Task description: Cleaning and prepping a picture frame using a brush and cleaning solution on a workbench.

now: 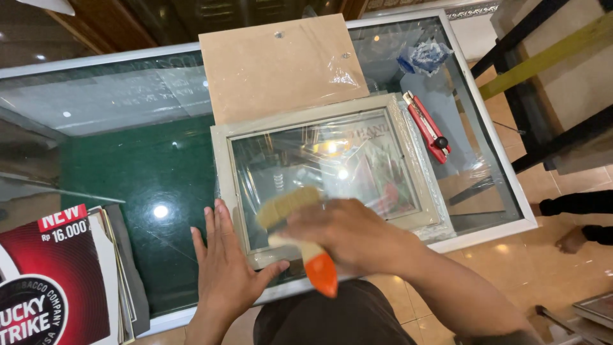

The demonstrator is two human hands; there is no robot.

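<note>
While motion blurs brush | right hand grips it | left hand flat, steadying frame

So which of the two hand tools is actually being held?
The brush with the orange handle, gripped in the right hand over the frame. The red cutter lies untouched on the glass.

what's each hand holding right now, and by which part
The right hand holds a brush by its orange handle, bristles over the picture frame. The left hand grips nothing; it rests flat at the frame's near corner.
</note>
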